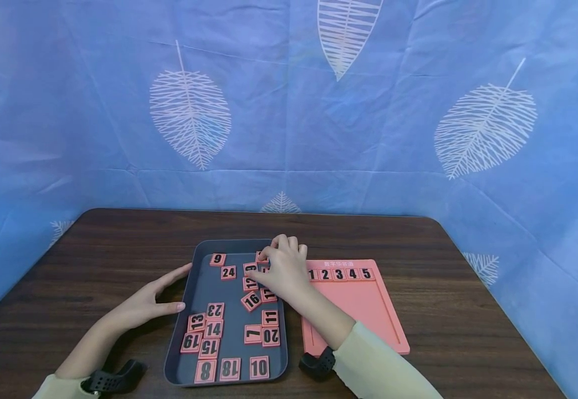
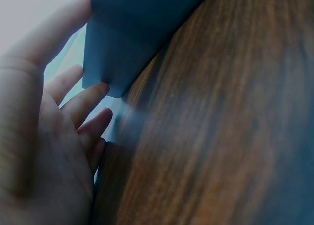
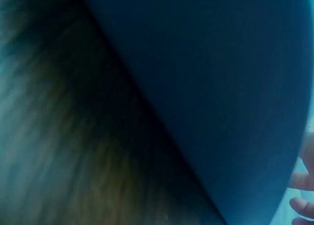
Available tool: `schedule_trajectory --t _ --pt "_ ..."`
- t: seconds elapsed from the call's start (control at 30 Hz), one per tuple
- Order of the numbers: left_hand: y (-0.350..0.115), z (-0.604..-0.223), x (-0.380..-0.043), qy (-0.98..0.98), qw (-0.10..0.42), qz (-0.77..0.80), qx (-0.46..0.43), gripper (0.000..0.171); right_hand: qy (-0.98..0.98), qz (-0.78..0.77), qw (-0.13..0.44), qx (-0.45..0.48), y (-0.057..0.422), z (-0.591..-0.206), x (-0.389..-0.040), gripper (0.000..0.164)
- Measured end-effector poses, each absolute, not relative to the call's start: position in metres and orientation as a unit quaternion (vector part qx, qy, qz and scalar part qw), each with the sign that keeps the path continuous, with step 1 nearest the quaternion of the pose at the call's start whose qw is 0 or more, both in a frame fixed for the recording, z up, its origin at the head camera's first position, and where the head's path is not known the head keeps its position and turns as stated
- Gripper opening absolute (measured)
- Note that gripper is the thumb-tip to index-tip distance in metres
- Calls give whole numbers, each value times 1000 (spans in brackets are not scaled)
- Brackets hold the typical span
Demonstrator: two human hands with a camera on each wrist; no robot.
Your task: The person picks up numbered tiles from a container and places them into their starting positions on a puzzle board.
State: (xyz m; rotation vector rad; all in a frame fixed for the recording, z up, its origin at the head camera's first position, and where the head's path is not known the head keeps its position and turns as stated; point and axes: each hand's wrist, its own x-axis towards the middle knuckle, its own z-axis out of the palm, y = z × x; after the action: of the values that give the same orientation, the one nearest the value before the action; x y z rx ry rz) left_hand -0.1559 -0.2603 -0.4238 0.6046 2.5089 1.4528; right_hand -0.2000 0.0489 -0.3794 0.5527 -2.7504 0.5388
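Observation:
A dark blue-grey tray (image 1: 236,332) holds several loose pink number tiles, among them tile 24 (image 1: 228,272) and tile 16 (image 1: 251,301). At its left rim, my left hand (image 1: 141,305) has thumb and fingers spread; in the left wrist view, fingertips meet the tray's outer wall (image 2: 127,33). My right hand (image 1: 286,271) reaches over the right rim into the far right part of the tray. Its thumb and index finger are apart, low over a cluster of tiles, some partly hidden by the hand. Mostly tray wall (image 3: 211,97) fills the right wrist view.
Right of the tray lies a pink board (image 1: 353,310), with tiles 1 to 5 in a row along its top, partly under my right forearm. Both stand on a dark wooden table (image 1: 458,321). A blue leaf-patterned cloth (image 1: 289,122) hangs behind.

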Motion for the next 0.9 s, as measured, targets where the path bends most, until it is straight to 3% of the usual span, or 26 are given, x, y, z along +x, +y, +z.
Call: schedule_trajectory --t 0.9 --pt "-260 -425 -157 847 93 485 198 74 -984 56 74 153 23 -396 -224 51"
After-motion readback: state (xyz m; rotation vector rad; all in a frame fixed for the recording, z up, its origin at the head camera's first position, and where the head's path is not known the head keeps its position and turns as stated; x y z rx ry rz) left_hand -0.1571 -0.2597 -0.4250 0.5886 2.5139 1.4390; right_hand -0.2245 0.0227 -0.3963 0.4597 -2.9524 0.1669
